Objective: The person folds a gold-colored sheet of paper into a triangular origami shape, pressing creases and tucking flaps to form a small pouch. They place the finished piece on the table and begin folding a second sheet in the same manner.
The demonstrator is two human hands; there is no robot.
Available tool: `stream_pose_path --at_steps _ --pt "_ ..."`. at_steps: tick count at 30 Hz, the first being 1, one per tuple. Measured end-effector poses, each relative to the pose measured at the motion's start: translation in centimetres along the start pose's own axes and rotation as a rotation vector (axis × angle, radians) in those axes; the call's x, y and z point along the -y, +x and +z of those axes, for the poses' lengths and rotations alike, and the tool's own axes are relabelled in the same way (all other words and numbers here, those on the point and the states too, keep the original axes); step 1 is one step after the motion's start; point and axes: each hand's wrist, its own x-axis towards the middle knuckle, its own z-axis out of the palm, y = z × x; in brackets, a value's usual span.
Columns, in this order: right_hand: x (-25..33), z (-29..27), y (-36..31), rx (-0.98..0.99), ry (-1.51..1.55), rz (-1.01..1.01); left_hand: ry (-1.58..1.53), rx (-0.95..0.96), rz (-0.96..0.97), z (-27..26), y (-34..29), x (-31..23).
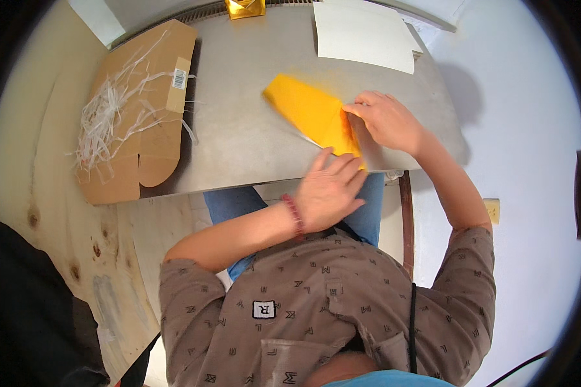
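Note:
A folded piece of golden-yellow paper [310, 109] lies at a slant on the grey table, a crease running near its right end. My right hand [387, 119] is at that right end, thumb and forefinger pinching the paper's edge. At the paper's near corner is my left hand [329, 190], with fingers stretched out and their tips resting on the sheet. A red beaded bracelet [293, 214] circles my left wrist. The underside of the fold by my right hand is partly hidden.
A brown cardboard piece [158, 51] lies on the table's left side, with a bundle of white strips [106, 116] over it. White sheets [365, 39] are stacked at the far right. A shiny gold object [245, 8] stands at the far edge of the grey table [232, 116].

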Motion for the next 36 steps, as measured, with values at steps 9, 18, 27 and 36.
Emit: stream_pose_path --at_steps 9,18,27,36 --pt "2.0 2.0 0.1 -0.078 0.105 0.133 -0.070 -0.010 0.079 1.7 6.9 -2.7" --pt "4.2 5.3 -1.2 -0.381 0.091 0.215 0.046 0.024 -0.422 -3.5 6.0 7.6" --pt "3.9 5.7 -1.1 -0.349 0.064 0.227 0.018 0.046 -0.368 -1.9 5.1 9.4" --pt "7.5 5.9 -4.0 -0.362 0.227 0.183 0.091 0.026 -0.272 -1.6 5.2 9.3"
